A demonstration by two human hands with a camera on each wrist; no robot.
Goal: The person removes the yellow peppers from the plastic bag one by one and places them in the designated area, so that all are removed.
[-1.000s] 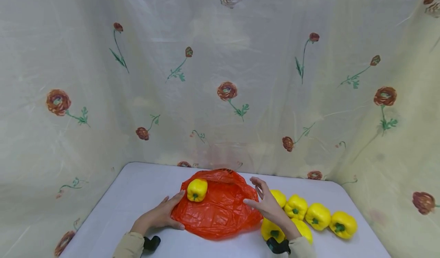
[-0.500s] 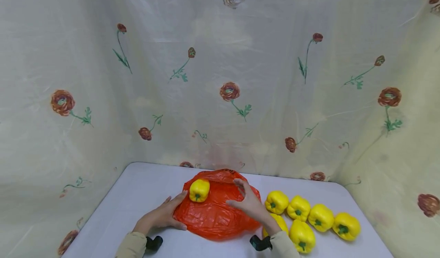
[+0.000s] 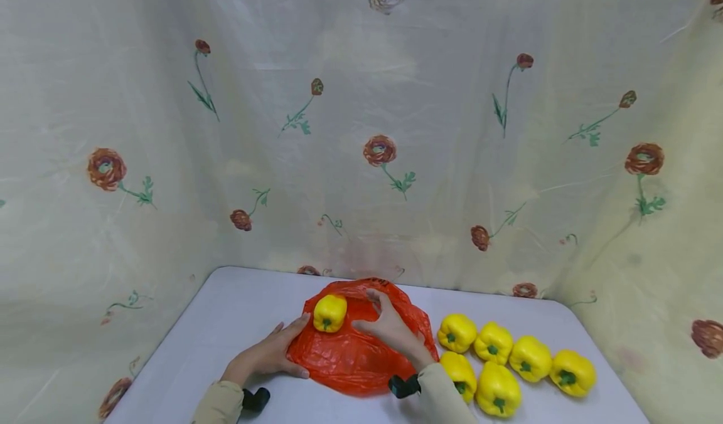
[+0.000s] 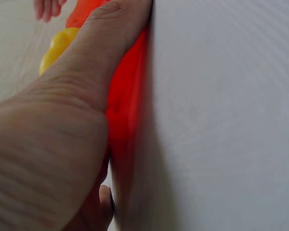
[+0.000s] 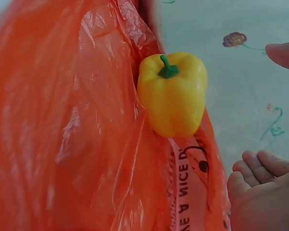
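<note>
A yellow bell pepper (image 3: 330, 313) rests on the left part of a crumpled red plastic bag (image 3: 346, 362). My left hand (image 3: 271, 354) lies along the bag's left edge, with thumb and fingers spread and touching the plastic. Over the middle of the bag hovers my right hand (image 3: 391, 332), its thumb and fingers apart and nothing between them. The right wrist view shows the same pepper (image 5: 176, 98), green stem up, just left of the right hand (image 5: 267, 195). Much of the bag is hidden behind the left hand (image 4: 62, 110) in the left wrist view.
Several more yellow bell peppers, one a front pepper (image 3: 498, 389), sit in two rows right of the bag on the white table (image 3: 237, 305). A flower-patterned curtain (image 3: 339, 129) surrounds the table's back and sides.
My right hand has moved left from the bag's right edge over its middle, toward the pepper on it. The peppers behind that arm now show more fully. My left hand stays at the bag's edge.
</note>
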